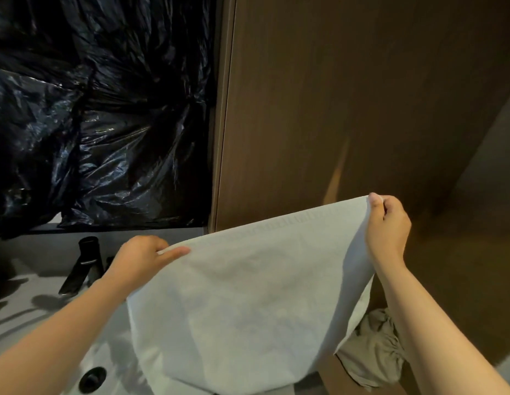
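A white towel hangs spread out in front of me, held up by its top edge. My left hand pinches the top left corner, thumb lying along the edge. My right hand grips the top right corner, which sits higher than the left one. The towel's lower part drapes down over the sink and hides most of the basin.
A black faucet stands on the grey counter at the left, and a black drain shows in the white sink below. Crumpled black plastic covers the wall behind. A brown wooden panel rises at the right; a crumpled cloth lies low on the right.
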